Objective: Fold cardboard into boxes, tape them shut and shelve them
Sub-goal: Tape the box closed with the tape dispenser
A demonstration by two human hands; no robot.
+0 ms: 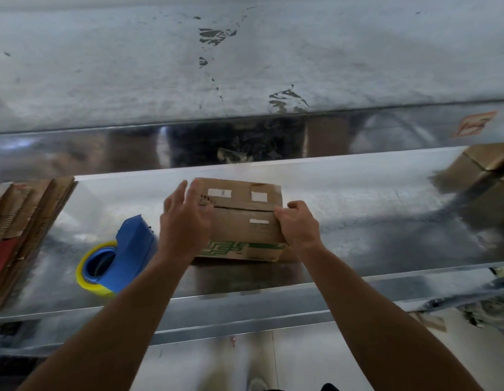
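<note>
Holding the cardboard box (242, 221) between both hands, I have it standing on the shiny metal table (358, 221), near the front edge and right before me, where I can reach its top. My left hand (186, 224) lies against the left end of the box with the fingers stretched and a little spread, the thumb over the top. I think it serves as a wall, so that the box does not slide away to the left. My right hand (298, 224) has curled fingers on the right end and the thumb on top, pinching the edge just where the two top flaps meet; this is probably to hold the flaps down and level. The seam (245, 208) between the flaps is closed, but I see no tape over it, so I judge the folding is done and the taping comes next. The blue tape dispenser (127, 249) with its yellow roll lies just beside the box on the left, near my left hand, which is convenient. At the far left there is a pile of flat cardboard (22, 221), and at the far right other boxes (487, 176).
</note>
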